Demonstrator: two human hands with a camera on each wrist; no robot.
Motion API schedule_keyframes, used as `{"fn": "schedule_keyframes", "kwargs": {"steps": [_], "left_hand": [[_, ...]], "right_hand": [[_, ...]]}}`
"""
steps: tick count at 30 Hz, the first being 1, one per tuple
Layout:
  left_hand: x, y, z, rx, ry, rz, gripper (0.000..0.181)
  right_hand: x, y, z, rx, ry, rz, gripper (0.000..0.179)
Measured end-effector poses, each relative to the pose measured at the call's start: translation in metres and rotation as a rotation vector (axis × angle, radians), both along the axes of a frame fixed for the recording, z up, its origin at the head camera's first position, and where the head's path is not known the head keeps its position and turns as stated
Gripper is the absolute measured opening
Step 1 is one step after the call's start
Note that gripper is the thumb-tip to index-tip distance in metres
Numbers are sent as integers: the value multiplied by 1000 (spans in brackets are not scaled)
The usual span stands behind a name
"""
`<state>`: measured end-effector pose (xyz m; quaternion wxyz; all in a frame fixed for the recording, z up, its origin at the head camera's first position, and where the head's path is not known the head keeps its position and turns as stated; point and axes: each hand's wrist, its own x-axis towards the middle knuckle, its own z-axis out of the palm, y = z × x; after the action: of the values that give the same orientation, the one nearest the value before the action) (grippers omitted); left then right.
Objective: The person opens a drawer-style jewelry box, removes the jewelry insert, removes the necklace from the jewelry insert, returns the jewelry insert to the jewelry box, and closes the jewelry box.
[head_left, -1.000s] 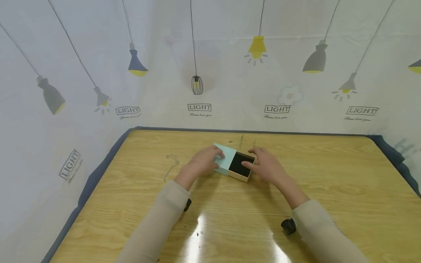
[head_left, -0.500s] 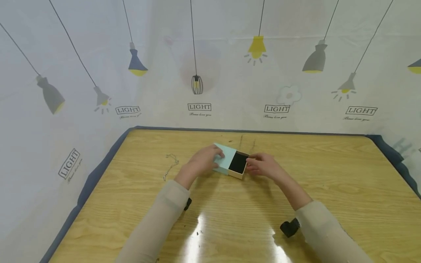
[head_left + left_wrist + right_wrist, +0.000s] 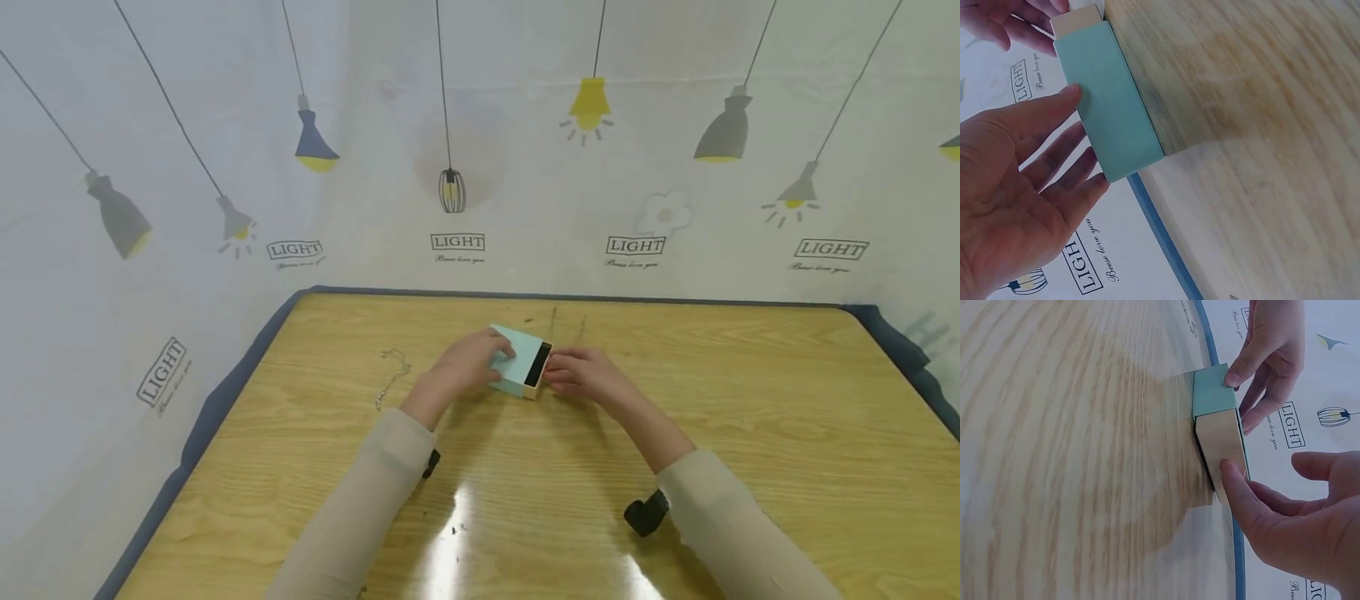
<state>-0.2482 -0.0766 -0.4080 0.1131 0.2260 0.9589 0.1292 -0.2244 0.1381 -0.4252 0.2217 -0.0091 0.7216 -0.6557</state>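
A small pale-green gift box (image 3: 517,360) with a sliding drawer lies on the table. Its cream drawer (image 3: 1221,440) sticks out a little at the right end, and a strip of black lining (image 3: 538,365) shows inside. My left hand (image 3: 468,362) holds the green sleeve, thumb on its near edge and fingers over the top. At the drawer's end, my right hand (image 3: 587,379) presses with extended fingers; its thumb stands apart from the box in the right wrist view. Left of the box lies a thin silver chain (image 3: 392,379), touched by neither hand.
The wood-grain table (image 3: 750,392) has a blue edging (image 3: 585,296) at the back. Behind it hangs a white cloth (image 3: 525,167) printed with lamps. Small dark specks (image 3: 456,528) lie near the front, beside a light reflection.
The right hand has closed in on the drawer's end and moved left. The drawer has slid most of the way into the sleeve. The left hand and the chain have stayed put.
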Motion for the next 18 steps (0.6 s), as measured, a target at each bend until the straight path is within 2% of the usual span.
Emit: {"fn": "schedule_keyframes", "kwargs": {"steps": [8, 18], "left_hand": [[0, -1, -1, 0, -4, -3, 39], [0, -1, -1, -6, 1, -7, 40]], "right_hand": [[2, -6, 1, -22, -22, 8, 50], [-2, -11, -7, -55, -33, 8, 50]]}}
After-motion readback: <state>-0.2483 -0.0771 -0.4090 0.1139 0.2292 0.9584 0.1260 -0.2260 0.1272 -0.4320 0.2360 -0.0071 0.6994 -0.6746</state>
